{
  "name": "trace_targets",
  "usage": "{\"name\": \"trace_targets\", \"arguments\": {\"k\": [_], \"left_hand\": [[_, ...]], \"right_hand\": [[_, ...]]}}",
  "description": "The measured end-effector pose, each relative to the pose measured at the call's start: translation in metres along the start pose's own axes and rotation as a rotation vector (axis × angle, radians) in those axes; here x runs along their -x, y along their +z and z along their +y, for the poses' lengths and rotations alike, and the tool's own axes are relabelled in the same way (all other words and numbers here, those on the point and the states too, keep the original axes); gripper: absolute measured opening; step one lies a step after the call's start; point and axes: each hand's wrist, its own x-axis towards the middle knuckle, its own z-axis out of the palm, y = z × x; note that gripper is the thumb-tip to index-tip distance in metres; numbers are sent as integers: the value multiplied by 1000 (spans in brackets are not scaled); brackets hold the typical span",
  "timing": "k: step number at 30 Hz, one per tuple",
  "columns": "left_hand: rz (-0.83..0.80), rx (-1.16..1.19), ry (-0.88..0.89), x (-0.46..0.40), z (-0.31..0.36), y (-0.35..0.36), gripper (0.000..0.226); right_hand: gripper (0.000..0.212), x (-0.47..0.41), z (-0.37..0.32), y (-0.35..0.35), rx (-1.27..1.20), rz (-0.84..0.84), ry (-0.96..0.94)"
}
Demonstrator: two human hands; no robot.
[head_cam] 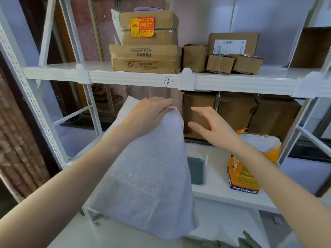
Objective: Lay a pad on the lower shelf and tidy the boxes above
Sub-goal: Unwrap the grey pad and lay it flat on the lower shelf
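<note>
My left hand point(149, 113) pinches the top edge of a white quilted pad point(148, 176), which hangs down in front of the lower shelf point(215, 192) and drapes past its front edge. Just to the right, my right hand point(211, 126) hovers with fingers spread and nothing in it, close to the pad's upper corner. On the upper shelf point(143, 77) stand two stacked cardboard boxes point(146, 43), the top one with a "KEEP DRY" sticker, and a cluster of smaller boxes point(223, 56) to their right.
An orange opened pad package point(250, 163) stands on the lower shelf at the right, with a dark phone point(196, 170) lying beside the pad. Brown boxes point(238, 111) fill the back of the lower shelf. White uprights point(32, 97) frame the rack on the left.
</note>
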Motion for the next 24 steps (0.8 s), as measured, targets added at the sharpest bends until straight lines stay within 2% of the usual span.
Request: {"name": "trace_targets", "arguments": {"k": [5, 9, 10, 13, 14, 17, 20, 24], "left_hand": [[29, -141, 175, -12, 1, -4, 24], [23, -157, 257, -20, 0, -6, 19], [23, -159, 263, -21, 0, -6, 18], [38, -168, 239, -22, 0, -7, 21], [35, -174, 217, -21, -1, -6, 24], [33, -173, 151, -20, -3, -4, 31], [47, -179, 120, -20, -11, -2, 31], [52, -121, 113, -18, -15, -5, 37]], "right_hand": [[83, 0, -4, 5, -65, -214, -9], [95, -8, -4, 14, -153, -263, 56], [88, -10, -3, 15, -155, -260, 70], [44, -14, -2, 19, -111, -263, 93], [39, -14, -1, 21, -103, -258, 104], [43, -12, 0, 25, -46, -183, 53], [31, -13, 4, 22, 70, -85, -56], [33, -17, 13, 17, 246, 41, -173]]}}
